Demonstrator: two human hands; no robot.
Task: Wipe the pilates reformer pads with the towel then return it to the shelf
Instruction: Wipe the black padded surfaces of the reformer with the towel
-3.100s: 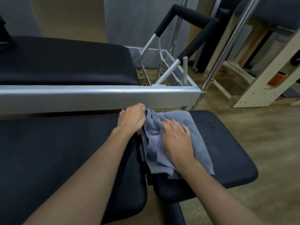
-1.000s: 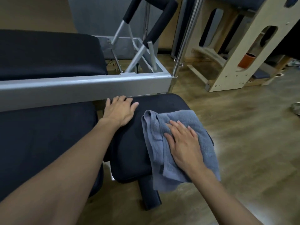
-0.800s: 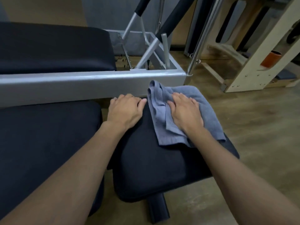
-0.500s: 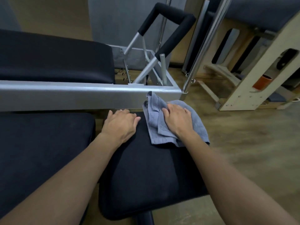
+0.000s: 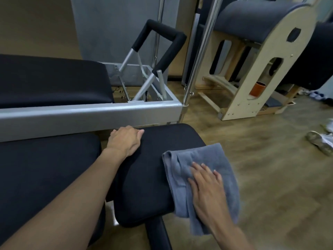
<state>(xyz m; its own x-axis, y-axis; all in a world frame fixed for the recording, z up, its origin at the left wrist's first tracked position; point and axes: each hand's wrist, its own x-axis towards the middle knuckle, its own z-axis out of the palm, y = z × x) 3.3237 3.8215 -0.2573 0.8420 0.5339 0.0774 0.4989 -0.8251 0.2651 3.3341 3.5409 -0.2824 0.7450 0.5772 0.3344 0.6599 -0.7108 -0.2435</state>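
I see the wood floor [image 5: 261, 159] filling the right side, and on it the silver reformer frame [image 5: 86, 114] running across the upper left, with a long black pad [image 5: 50, 80] lying inside it. Behind the frame's end a foot bar [image 5: 162, 35] with black foam stands tilted up, and to the right a pale wooden barrel unit [image 5: 255, 73] with a dark padded top stands on the floor. In front of the frame a second large pad [image 5: 41, 177] fills the lower left, and just beside it, to the right, sits a smaller square pad [image 5: 151, 177] on a dark post. The grey towel [image 5: 203, 156], folded in loose layers, lies on the right part of this small pad, and its right and near edges hang over the pad's side. My right hand [image 5: 207, 186] lies flat on the towel, fingers spread wide and pressing it down, gripping nothing. My left hand [image 5: 126, 139] rests open on the small pad's far left corner, palm down, fingers together, just below the frame rail. A light shoe [image 5: 319, 141] lies on the floor at the far right, well apart from the pads. A small orange cup [image 5: 257, 88] sits inside the barrel unit.
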